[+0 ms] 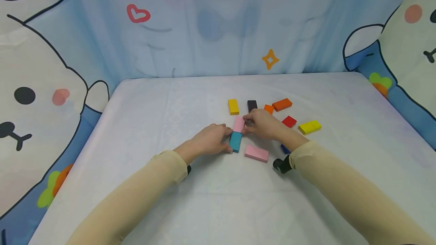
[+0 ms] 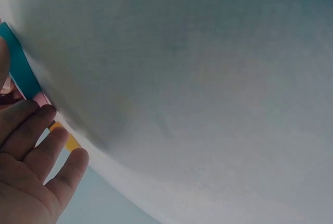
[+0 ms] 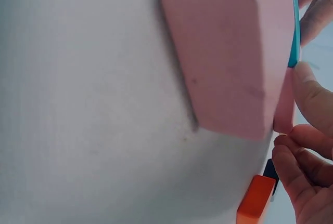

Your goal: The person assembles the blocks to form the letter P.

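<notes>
A teal block and a pink block lie end to end in a line on the white-covered table. My left hand holds the teal block from its left side, thumb by the near end and forefinger by the far end. From the right, my right hand pinches the pink block between thumb and forefinger. In the right wrist view, the thumb sits close to where the pink block meets the teal one. A second pink block lies flat just nearer, below the right wrist.
Beyond the hands lie a yellow block, a black block and two orange blocks, one farther right. A red block and yellow piece lie right of the right hand. A blue block is mostly hidden by the forearm.
</notes>
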Action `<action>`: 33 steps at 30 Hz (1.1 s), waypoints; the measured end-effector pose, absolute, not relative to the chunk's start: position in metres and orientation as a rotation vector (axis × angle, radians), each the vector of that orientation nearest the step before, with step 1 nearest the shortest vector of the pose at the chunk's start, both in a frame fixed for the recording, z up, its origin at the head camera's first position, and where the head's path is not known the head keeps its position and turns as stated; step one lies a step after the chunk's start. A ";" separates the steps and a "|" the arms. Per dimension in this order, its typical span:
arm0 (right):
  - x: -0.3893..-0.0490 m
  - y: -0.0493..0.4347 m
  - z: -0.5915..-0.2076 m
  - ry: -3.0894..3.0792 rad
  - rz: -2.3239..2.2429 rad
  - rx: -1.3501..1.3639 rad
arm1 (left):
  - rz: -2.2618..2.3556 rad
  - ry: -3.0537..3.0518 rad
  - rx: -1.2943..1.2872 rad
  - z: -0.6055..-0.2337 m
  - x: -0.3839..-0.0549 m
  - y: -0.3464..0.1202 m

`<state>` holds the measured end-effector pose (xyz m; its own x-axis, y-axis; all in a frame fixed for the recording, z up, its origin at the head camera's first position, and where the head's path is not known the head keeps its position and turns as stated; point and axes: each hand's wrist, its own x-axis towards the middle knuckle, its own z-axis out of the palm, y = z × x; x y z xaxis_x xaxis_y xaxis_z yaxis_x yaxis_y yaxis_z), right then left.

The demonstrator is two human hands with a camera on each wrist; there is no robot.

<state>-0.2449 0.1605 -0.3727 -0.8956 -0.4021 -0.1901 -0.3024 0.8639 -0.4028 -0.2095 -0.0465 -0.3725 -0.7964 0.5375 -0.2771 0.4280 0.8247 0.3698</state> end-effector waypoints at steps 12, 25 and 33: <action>-0.247 0.159 -0.376 2.701 -0.738 -0.366 | 0.405 2.614 0.715 -0.372 -0.211 -0.047; -0.246 0.161 -0.381 2.695 -0.865 -0.338 | 0.408 2.600 0.696 -0.372 -0.209 -0.048; -0.245 0.156 -0.381 2.702 -0.851 -0.379 | 0.405 2.607 0.698 -0.372 -0.206 -0.053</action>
